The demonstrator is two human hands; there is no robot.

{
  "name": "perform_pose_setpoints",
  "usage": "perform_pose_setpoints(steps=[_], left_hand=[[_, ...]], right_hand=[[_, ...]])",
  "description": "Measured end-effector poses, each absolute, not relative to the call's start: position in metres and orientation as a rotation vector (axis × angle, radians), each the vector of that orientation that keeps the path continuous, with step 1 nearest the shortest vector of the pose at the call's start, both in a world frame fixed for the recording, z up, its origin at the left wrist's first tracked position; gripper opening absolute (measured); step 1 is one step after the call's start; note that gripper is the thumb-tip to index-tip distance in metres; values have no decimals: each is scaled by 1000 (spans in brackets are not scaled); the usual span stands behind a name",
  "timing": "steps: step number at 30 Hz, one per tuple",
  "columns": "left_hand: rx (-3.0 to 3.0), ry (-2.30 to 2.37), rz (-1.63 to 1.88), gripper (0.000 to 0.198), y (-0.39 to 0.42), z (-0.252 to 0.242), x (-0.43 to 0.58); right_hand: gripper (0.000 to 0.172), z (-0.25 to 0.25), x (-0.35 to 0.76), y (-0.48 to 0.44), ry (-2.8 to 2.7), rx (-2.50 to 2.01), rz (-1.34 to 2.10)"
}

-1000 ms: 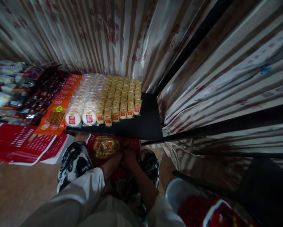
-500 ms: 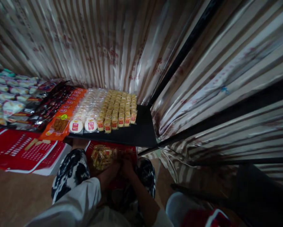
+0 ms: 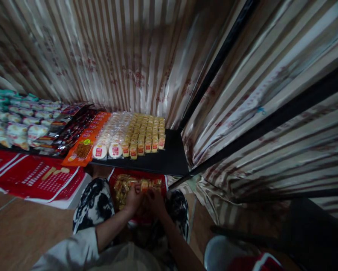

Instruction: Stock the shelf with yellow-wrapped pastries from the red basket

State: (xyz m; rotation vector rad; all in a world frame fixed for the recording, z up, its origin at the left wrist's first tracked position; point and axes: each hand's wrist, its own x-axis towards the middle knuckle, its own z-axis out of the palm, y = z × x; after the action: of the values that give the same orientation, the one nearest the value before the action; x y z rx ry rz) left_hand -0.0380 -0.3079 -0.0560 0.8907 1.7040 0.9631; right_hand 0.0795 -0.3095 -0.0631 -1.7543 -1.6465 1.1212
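Observation:
My left hand (image 3: 133, 199) and my right hand (image 3: 154, 199) meet over a red box (image 3: 160, 180) held between my knees. The box holds several small yellow snack packets (image 3: 124, 185). Both hands have their fingers curled around a strip of these packets (image 3: 145, 185) at the box's middle. Above the box a black shelf (image 3: 171, 156) carries rows of the same yellow packets (image 3: 146, 131) and round white cakes (image 3: 107, 139). The right end of the shelf is bare.
Orange packs (image 3: 82, 148), dark red packs (image 3: 70, 126) and white-green packs (image 3: 13, 124) fill the shelf to the left. Red cartons (image 3: 39, 180) lie on the floor at left. Striped plastic sheeting (image 3: 146, 56) walls the corner. A white stool (image 3: 225, 252) stands at bottom right.
The view has tilted up and shifted slightly. My hands have risen a little inside the red box, lifting a strip of yellow packets into sight.

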Motion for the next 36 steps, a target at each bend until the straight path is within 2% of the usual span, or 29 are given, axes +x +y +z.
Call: perform_pose_setpoints(steps=[3,8,14,19,27,36], left_hand=[[964,1632,1099,26,-300,-29,-35],[1161,1524,1250,26,-264,0,-29],[1367,1662,1258,31,-217,-2,-30],[1638,1752,1373,41,-209,-12,-30],[1986,1696,1166,48,-204,-11,-32],[2156,1680,1071,41,-196,-23,-35]], right_hand=[[23,-48,81,-298,-1543,-1578,1212],[25,-19,79,-257,-1337,-1431,1121],[23,-10,74,-199,-1363,-1440,973],[23,-16,73,-170,-1374,-1541,843],[19,-17,65,-156,-1471,-1561,715],[20,-22,64,-159,-1527,-1551,506]])
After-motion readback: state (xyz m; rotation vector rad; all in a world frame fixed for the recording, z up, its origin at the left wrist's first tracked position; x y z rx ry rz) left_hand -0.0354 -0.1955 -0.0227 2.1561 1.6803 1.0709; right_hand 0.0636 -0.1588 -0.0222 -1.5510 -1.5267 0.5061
